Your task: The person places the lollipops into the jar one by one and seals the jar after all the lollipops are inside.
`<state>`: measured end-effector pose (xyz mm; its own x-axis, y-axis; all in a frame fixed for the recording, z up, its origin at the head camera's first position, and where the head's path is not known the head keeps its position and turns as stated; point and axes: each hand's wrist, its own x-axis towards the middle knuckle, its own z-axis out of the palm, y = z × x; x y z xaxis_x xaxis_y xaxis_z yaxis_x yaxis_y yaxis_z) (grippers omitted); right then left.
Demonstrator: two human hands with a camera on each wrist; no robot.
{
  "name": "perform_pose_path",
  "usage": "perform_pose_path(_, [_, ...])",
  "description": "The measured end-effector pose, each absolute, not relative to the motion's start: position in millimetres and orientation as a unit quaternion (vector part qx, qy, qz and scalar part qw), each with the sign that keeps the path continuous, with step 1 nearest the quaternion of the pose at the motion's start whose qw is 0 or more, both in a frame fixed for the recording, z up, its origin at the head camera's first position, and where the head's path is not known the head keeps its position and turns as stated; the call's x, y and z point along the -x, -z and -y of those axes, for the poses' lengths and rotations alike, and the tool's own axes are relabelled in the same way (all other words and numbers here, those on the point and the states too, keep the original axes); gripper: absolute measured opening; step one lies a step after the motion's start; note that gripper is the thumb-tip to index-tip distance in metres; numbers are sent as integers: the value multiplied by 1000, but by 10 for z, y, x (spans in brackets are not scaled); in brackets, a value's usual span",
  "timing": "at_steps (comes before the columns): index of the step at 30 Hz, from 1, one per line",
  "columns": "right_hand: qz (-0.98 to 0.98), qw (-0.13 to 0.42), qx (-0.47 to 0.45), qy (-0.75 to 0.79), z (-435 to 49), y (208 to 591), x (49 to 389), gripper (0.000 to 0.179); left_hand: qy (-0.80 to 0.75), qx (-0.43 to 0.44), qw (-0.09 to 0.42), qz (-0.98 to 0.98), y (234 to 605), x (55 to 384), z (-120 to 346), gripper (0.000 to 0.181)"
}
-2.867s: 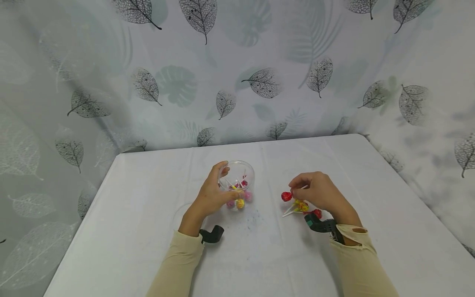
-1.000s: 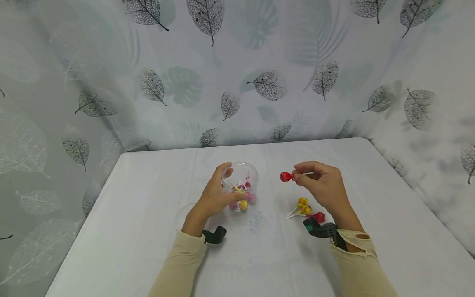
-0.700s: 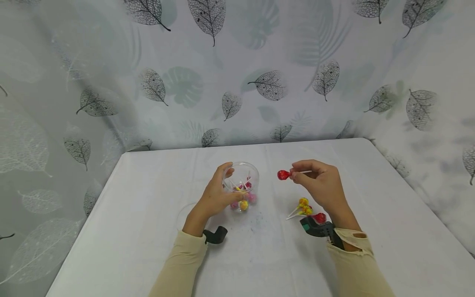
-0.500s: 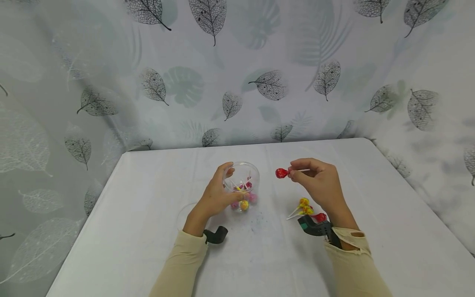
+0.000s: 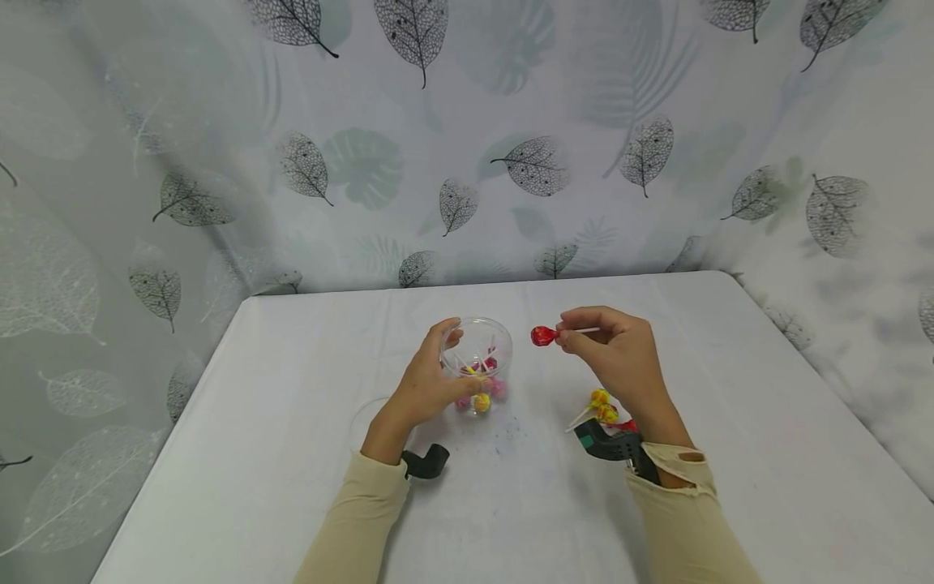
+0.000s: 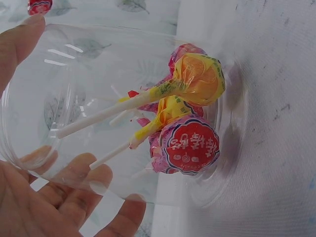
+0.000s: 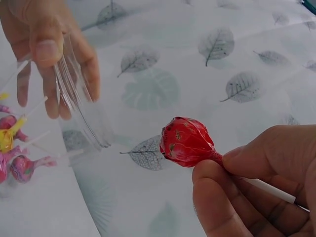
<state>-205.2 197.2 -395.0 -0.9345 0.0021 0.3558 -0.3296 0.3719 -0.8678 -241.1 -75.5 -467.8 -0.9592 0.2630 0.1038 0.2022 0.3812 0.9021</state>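
The left hand point(image 5: 426, 385) is wrapped round the side of a clear plastic jar point(image 5: 498, 328), thumb on the near side; most of the other fingers are hidden from the head view by the hand itself. Whether the jar's base touches the bench point(image 5: 292, 381) is hard to tell. Inside, pink and yellow lollipops point(image 6: 195, 145) overlap, heads down at the base, too crowded to count.

The right hand point(image 5: 620, 349) pinches a red lollipop point(image 5: 543, 336) between thumb and fingers, just beside the jar's mouth and outside it. Its white stick runs back into the hand, partly covered; the left wrist view cuts off its head at the top.

Loose yellow lollipops point(image 5: 601, 402) lie with a red one, mostly hidden behind the right wrist camera point(image 5: 606, 442). A faint transparent disc point(image 5: 357, 422), perhaps a lid, disappears beneath the left wrist.
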Motion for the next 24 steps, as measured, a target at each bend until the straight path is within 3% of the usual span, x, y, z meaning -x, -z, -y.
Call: perform_pose_path(24, [796, 158, -136, -569, -1688, 3961, 2139, 15, -540, -125, 37, -832, 4661, 2407, 752, 101])
